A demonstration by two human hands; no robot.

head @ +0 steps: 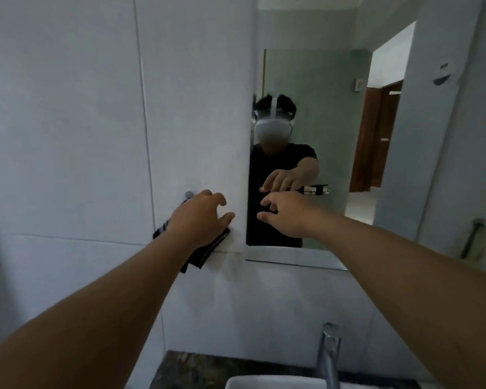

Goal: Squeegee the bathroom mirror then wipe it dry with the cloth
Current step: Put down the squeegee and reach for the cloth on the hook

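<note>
mirror [320, 113] on the wall at 1 o'clock of the view, its lower edge above a narrow ledge. dark cloth [205, 252] hangs on the white tiled wall [68, 122] just left of the mirror, at about 9 o'clock from its lower corner, below a small metal hook [189, 194]. left hand [202, 217] lies over the cloth, fingers spread and loosely bent; cannot tell if they grasp it. right hand [286, 213] reaches at the mirror's lower left, fingers released and spread, holding nothing. chrome faucet [330, 355] at 5 o'clock, white basin [264, 383] beneath on a dark counter [197, 369]. squeegee not made out.
</note>
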